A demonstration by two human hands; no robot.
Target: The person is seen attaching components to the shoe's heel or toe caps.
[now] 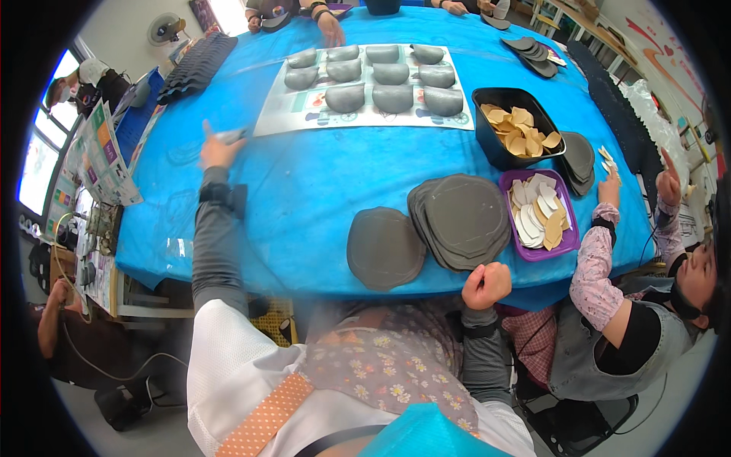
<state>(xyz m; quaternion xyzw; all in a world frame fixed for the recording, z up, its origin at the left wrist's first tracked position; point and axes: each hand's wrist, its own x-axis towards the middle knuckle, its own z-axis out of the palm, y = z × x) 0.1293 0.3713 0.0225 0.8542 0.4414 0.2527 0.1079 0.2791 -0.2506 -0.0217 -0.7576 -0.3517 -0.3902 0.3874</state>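
My left hand (219,150) reaches out over the left part of the blue-covered table. Its fingers are blurred, and a small pale grey patch (231,136) shows between them; I cannot tell whether it is held. My right hand (486,286) is closed in a fist at the table's near edge, its inside hidden. Just beyond the fist lies a stack of dark grey, wavy-edged flat pieces (466,217), with another grey flat piece (386,247) to its left. Several grey folded half-round pieces (393,98) sit in rows on a printed sheet (270,118) farther back.
On the right stand a black bin (499,156) of tan pieces and a purple basket (573,242) of white and tan pieces. A co-worker (620,312) sits there, one hand near small white pieces. Ridged black trays (199,67) lie far left; other people's hands show across the table.
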